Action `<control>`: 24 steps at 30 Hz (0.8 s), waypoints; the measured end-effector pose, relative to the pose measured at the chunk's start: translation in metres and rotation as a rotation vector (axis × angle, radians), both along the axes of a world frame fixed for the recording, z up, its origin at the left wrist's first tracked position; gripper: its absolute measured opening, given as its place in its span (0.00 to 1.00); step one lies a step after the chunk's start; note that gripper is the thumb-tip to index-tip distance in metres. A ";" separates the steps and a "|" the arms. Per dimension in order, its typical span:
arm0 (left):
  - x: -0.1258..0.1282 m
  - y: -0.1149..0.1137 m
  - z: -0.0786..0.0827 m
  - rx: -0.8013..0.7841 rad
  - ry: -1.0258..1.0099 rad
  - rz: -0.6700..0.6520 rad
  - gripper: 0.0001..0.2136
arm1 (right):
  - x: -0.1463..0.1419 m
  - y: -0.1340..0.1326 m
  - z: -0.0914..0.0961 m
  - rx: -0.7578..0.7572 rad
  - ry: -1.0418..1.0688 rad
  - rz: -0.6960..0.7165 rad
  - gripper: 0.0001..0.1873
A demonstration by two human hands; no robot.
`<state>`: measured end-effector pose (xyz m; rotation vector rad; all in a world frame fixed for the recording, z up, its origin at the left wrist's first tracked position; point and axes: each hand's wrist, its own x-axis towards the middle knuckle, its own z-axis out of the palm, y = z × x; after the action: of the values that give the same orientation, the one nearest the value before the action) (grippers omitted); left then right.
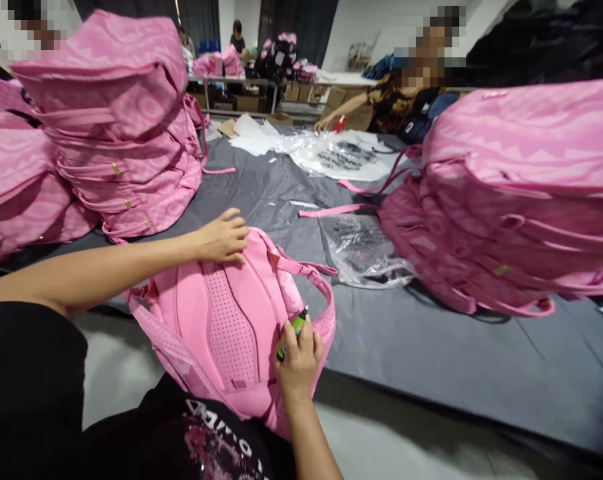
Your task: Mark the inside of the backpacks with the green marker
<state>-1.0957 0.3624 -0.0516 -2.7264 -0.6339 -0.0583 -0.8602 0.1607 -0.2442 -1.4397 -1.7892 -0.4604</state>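
A pink backpack (191,300) rests at the table's edge against my body, its padded, dotted back panel facing up. My left hand (224,237) lies on the top end of the bag, fingers apart and holding nothing. Lower on the bag's right side, my right hand (300,353) is closed around a small green-and-black object (297,325) with a narrow dark tip; its kind is not clear. One shoulder strap (326,307) loops out beside that hand. The other strap hangs along the bag's left side.
Stacked pink backpacks (126,133) stand at left, with another pile (506,200) at right. Clear plastic bags (366,250) lie on the grey-covered table (431,353). Across it, a co-worker (396,100) reaches over white sheets near a red item (340,124).
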 end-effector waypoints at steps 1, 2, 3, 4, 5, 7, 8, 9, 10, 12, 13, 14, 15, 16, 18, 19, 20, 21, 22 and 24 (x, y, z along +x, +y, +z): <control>-0.003 -0.001 -0.001 0.043 -0.019 0.025 0.19 | 0.000 0.000 0.002 -0.023 0.013 0.005 0.26; -0.003 -0.006 -0.006 0.079 -0.040 0.047 0.19 | 0.001 -0.001 0.005 -0.046 0.026 0.014 0.27; 0.001 -0.013 -0.013 0.093 -0.064 0.060 0.20 | 0.002 -0.002 0.010 -0.065 0.041 0.025 0.27; 0.006 -0.023 -0.021 0.078 -0.091 0.059 0.22 | 0.003 -0.003 0.015 -0.072 0.066 0.035 0.28; 0.014 -0.033 -0.030 0.038 -0.121 0.050 0.24 | 0.004 -0.003 0.021 -0.063 0.100 0.046 0.29; 0.031 -0.053 -0.046 -0.049 -0.186 0.034 0.25 | 0.004 -0.004 0.038 -0.041 0.212 0.075 0.29; 0.038 -0.061 -0.051 -0.084 -0.218 0.034 0.24 | 0.003 -0.004 0.048 -0.035 0.299 0.089 0.28; 0.044 -0.067 -0.055 -0.110 -0.247 0.042 0.23 | 0.000 -0.003 0.059 -0.029 0.404 0.104 0.26; 0.048 -0.072 -0.058 -0.124 -0.267 0.052 0.21 | -0.004 0.000 0.071 -0.029 0.520 0.122 0.24; 0.052 -0.078 -0.059 -0.140 -0.287 0.058 0.19 | -0.013 0.007 0.093 -0.054 0.784 0.162 0.16; 0.053 -0.080 -0.059 -0.144 -0.294 0.059 0.17 | -0.017 0.013 0.102 -0.082 0.910 0.191 0.11; 0.053 -0.082 -0.059 -0.149 -0.301 0.064 0.16 | -0.020 0.019 0.110 -0.126 1.021 0.229 0.09; 0.052 -0.084 -0.060 -0.154 -0.315 0.072 0.15 | -0.022 0.025 0.115 -0.188 1.114 0.265 0.10; 0.052 -0.085 -0.060 -0.167 -0.337 0.081 0.14 | -0.023 0.030 0.118 -0.248 1.190 0.285 0.13; 0.051 -0.087 -0.064 -0.221 -0.403 0.089 0.13 | -0.022 0.039 0.118 -0.345 1.277 0.279 0.18; 0.050 -0.087 -0.066 -0.259 -0.445 0.074 0.12 | -0.020 0.041 0.116 -0.387 1.296 0.251 0.19; 0.049 -0.086 -0.069 -0.301 -0.488 0.048 0.12 | -0.018 0.042 0.114 -0.416 1.299 0.211 0.19; 0.047 -0.085 -0.071 -0.342 -0.530 0.014 0.12 | -0.016 0.042 0.113 -0.429 1.281 0.173 0.19; 0.046 -0.083 -0.074 -0.376 -0.569 -0.021 0.12 | -0.014 0.042 0.112 -0.428 1.242 0.135 0.19; 0.044 -0.080 -0.077 -0.407 -0.624 -0.070 0.13 | -0.011 0.042 0.111 -0.406 1.124 0.057 0.17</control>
<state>-1.0519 0.2825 -0.1286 -3.1209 -0.7751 -0.9173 -0.8708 0.2030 -0.1333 -1.4410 -0.9905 0.6861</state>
